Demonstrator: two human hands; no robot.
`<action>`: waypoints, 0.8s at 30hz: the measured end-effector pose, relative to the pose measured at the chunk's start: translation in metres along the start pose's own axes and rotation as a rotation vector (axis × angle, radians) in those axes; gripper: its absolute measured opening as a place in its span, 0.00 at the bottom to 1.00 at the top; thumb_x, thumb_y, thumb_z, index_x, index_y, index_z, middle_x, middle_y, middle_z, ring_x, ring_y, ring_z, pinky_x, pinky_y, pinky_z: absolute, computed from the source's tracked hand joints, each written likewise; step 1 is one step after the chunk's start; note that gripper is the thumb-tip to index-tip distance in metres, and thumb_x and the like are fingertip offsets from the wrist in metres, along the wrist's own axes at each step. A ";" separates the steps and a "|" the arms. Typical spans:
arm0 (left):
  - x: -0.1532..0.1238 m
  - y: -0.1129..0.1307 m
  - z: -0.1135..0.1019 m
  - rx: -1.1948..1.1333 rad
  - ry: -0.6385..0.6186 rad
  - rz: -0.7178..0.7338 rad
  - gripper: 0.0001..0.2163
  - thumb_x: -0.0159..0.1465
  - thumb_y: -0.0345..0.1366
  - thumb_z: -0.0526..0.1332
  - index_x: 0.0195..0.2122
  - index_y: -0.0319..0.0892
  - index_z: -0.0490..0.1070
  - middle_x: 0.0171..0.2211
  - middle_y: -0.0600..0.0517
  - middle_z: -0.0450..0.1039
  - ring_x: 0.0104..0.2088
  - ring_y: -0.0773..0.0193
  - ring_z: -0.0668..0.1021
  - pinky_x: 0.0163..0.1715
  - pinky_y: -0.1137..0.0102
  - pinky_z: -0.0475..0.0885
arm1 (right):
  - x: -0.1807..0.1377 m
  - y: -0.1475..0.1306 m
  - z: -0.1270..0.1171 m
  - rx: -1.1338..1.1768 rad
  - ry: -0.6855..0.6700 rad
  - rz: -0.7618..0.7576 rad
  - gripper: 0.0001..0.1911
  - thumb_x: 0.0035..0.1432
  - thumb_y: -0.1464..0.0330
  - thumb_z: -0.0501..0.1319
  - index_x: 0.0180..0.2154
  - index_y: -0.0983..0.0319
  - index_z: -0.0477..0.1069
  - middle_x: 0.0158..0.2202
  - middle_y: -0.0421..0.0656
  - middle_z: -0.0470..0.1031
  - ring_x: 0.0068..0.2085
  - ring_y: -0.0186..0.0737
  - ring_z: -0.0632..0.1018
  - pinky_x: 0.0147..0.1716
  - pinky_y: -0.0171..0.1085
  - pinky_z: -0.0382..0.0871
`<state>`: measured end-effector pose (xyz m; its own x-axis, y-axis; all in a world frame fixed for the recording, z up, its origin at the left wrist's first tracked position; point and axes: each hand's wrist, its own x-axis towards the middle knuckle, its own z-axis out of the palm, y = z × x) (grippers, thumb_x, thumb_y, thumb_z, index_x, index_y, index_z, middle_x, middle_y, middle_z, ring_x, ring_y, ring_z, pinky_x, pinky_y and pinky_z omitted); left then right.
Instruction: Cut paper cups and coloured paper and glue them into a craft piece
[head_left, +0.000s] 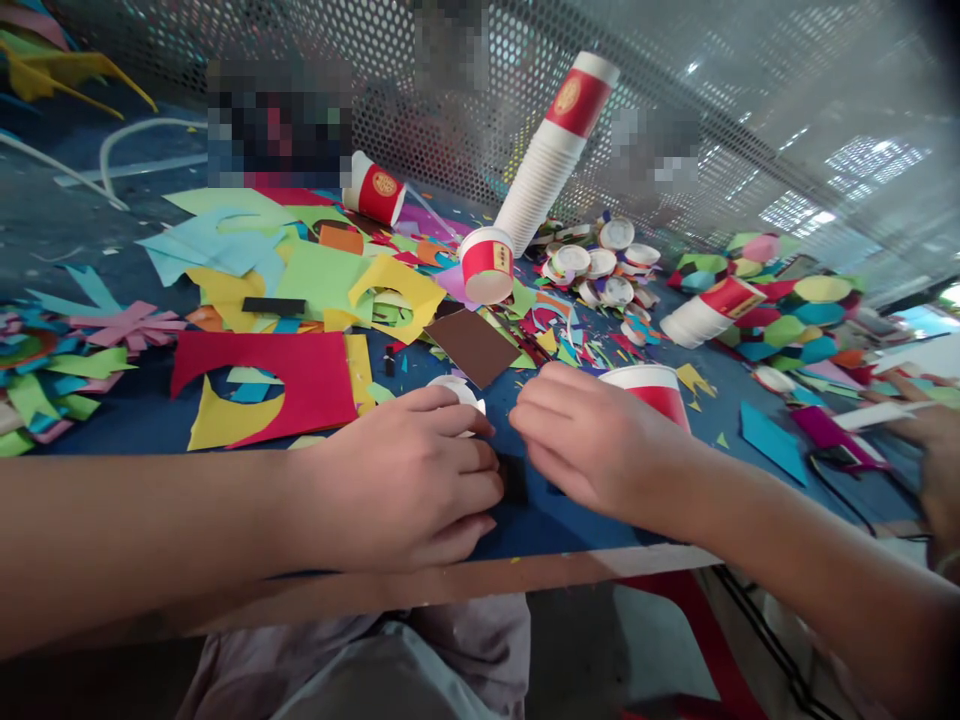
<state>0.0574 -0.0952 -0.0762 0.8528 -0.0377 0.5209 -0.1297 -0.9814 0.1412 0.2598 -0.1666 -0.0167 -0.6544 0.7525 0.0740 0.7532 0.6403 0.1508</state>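
My left hand rests low over the near table edge with its fingers curled inward. A white round paper piece shows just behind its index finger; I cannot tell whether the fingers grip it. My right hand faces it a short way off, fingers bent and pressed together. What it holds, if anything, is hidden. Between the two hands lies a small black piece on the blue tabletop. A red and white paper cup stands partly behind my right hand. Beyond both hands lies a brown square of paper.
A tall stack of paper cups leans at the back. A red sheet with a round cutout lies left, among coloured scraps. White-topped cut cup pieces are heaped behind. At far right, another person's hand is near a purple item.
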 end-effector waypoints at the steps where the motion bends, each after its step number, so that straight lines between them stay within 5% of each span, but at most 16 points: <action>1: 0.000 0.000 0.001 0.009 0.009 0.003 0.09 0.67 0.36 0.58 0.40 0.42 0.78 0.41 0.53 0.82 0.46 0.56 0.77 0.47 0.61 0.67 | 0.000 0.000 -0.004 0.036 0.019 0.037 0.12 0.60 0.79 0.53 0.29 0.66 0.71 0.28 0.44 0.68 0.32 0.40 0.66 0.33 0.38 0.62; 4: -0.001 0.000 0.003 0.030 0.019 0.006 0.09 0.67 0.37 0.58 0.40 0.42 0.78 0.42 0.53 0.82 0.47 0.56 0.78 0.47 0.61 0.68 | 0.000 -0.003 -0.014 0.096 0.039 0.072 0.11 0.60 0.78 0.53 0.30 0.66 0.72 0.29 0.44 0.70 0.33 0.40 0.69 0.34 0.38 0.64; 12: -0.001 0.000 0.001 0.007 -0.010 0.007 0.09 0.68 0.35 0.57 0.41 0.41 0.77 0.39 0.51 0.81 0.46 0.57 0.77 0.46 0.62 0.68 | -0.005 -0.004 -0.007 0.033 -0.178 -0.111 0.11 0.65 0.77 0.54 0.32 0.64 0.72 0.31 0.44 0.72 0.33 0.42 0.68 0.36 0.39 0.65; 24: -0.001 0.000 0.000 0.014 -0.015 0.002 0.11 0.68 0.35 0.56 0.42 0.41 0.79 0.39 0.53 0.81 0.44 0.55 0.78 0.43 0.60 0.69 | -0.001 -0.003 0.009 0.030 0.014 -0.029 0.11 0.61 0.77 0.51 0.29 0.65 0.69 0.29 0.46 0.69 0.31 0.41 0.67 0.31 0.40 0.66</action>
<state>0.0563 -0.0953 -0.0763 0.8601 -0.0429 0.5082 -0.1248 -0.9839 0.1281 0.2583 -0.1680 -0.0258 -0.6765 0.7317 0.0840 0.7357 0.6660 0.1236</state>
